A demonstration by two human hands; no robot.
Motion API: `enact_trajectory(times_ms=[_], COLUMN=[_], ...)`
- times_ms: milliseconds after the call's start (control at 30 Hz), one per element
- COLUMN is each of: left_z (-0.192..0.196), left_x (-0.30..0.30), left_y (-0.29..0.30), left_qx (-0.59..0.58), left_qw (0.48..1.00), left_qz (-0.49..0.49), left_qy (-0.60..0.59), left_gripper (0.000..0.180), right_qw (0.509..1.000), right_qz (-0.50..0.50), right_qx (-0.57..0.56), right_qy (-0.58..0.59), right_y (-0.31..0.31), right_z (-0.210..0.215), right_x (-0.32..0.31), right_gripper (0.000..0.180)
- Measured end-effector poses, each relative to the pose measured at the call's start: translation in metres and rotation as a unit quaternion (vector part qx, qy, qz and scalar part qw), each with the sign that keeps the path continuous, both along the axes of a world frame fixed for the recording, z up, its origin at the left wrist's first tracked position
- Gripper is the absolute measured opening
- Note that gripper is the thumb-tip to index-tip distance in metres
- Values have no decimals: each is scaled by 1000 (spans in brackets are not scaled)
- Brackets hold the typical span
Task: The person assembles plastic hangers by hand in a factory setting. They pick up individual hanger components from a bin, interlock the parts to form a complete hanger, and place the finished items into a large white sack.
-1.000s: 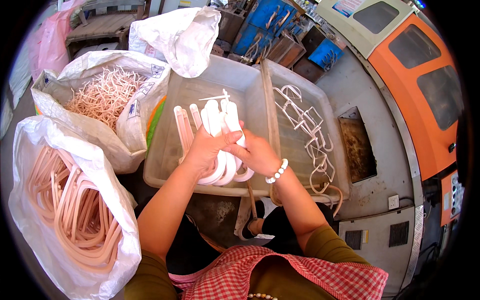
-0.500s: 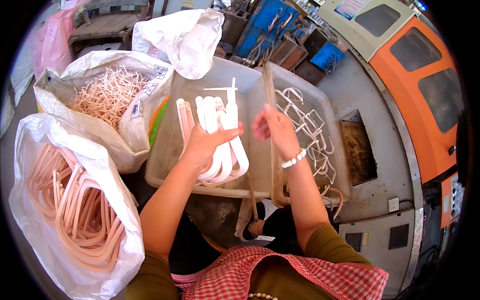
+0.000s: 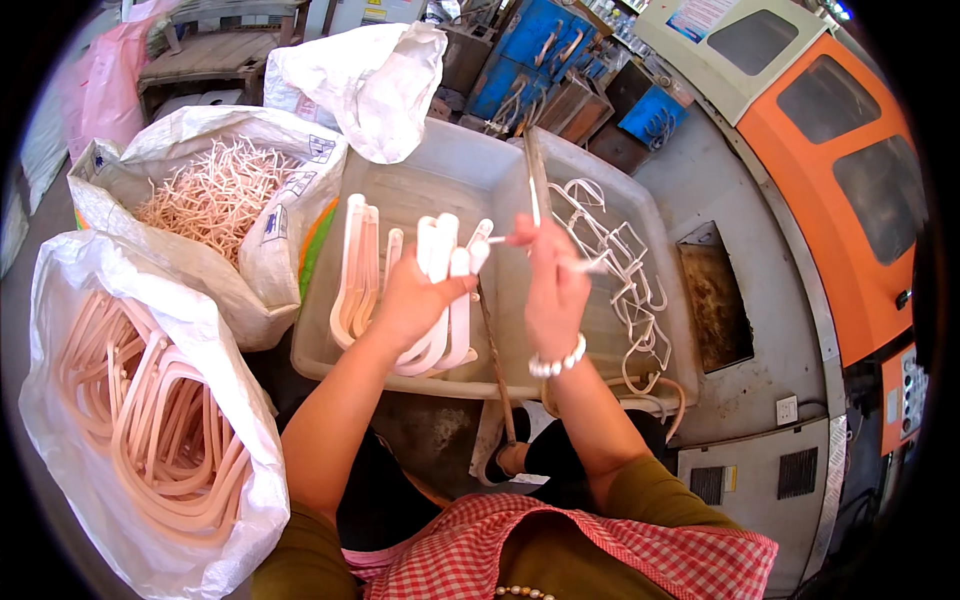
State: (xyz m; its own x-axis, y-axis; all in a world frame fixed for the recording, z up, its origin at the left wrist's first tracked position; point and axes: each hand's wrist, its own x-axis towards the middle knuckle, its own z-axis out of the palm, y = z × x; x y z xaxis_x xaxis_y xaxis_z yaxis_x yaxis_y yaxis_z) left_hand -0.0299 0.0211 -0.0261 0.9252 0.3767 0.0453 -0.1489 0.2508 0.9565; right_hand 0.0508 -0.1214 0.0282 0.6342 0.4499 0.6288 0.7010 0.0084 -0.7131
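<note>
My left hand (image 3: 405, 300) is closed round a bunch of white U-shaped plastic handles (image 3: 461, 320), held over a grey plastic tub (image 3: 490, 150). Just right of their upper ends, my right hand (image 3: 557, 295) pinches a thin white plastic sprue (image 3: 533, 195) with crossing arms. One arm reaches toward the handle ends; I cannot tell whether it is still joined to them. More pale U-shaped handles (image 3: 350, 275) stand in the tub, left of my left hand.
A second tub (image 3: 660, 230) on the right holds thin white bent frames (image 3: 625, 265). To the left, one sack (image 3: 270, 290) contains pinkish sprue scraps (image 3: 220, 190), another (image 3: 255, 480) pinkish handles (image 3: 170, 430). An orange and grey machine (image 3: 800, 180) stands at the right.
My right hand has closed on the sprue, which stood up from the held handles before. The bunch in my left hand has tilted and shifted, showing more handles in the tub.
</note>
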Motion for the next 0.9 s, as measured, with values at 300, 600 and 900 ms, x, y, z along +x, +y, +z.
enact_trajectory(times_ms=[300,600,900], left_z=[-9,4,1], left_x=[11,6,3], left_y=[-27,-12,8], left_qx=[-124,-249,-296], left_qw=[990,968,952], left_qz=[-64,-22,11], left_qy=[-27,7,-78], left_gripper=[48,37,28], right_qw=[936,984,807], right_qz=[50,99,280], right_qx=[346,20,-92], right_qy=[38,-149,511], right_y=[-13,89,32], right_z=[81,119,-43], right_x=[-47,-10,5], right_gripper=[44,58,64])
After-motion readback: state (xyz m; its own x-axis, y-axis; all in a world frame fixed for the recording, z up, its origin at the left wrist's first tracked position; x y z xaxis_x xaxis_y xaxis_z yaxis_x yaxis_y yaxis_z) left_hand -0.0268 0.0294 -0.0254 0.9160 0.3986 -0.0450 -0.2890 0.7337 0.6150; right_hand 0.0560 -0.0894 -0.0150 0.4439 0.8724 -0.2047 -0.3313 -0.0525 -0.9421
